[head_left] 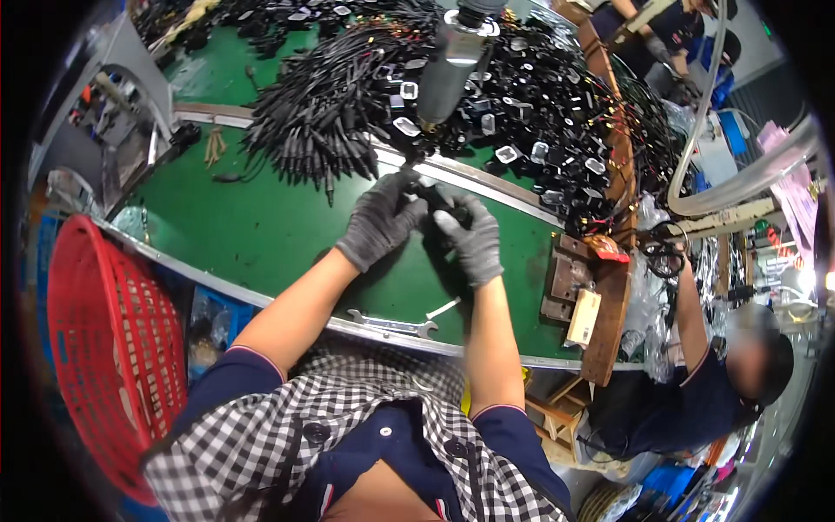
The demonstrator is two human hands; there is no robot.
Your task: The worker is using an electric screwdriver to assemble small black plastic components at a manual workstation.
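Observation:
Both my hands wear grey knit gloves and meet over the green bench (261,235). My left hand (380,219) and my right hand (472,237) together grip a small black part (432,197) between their fingers. The part is mostly hidden by the gloves. A grey hanging power screwdriver (450,63) points down just above and behind the two hands. Beyond it lies a big heap of black cables and plugs (348,104) with small black housings (539,113).
A silver spanner (391,324) lies at the bench's near edge. A red plastic basket (109,339) stands at my left. Brown blocks (570,278) sit by a wooden divider (613,313) on the right, where another person (696,383) works. Clear hoses (704,122) hang at the upper right.

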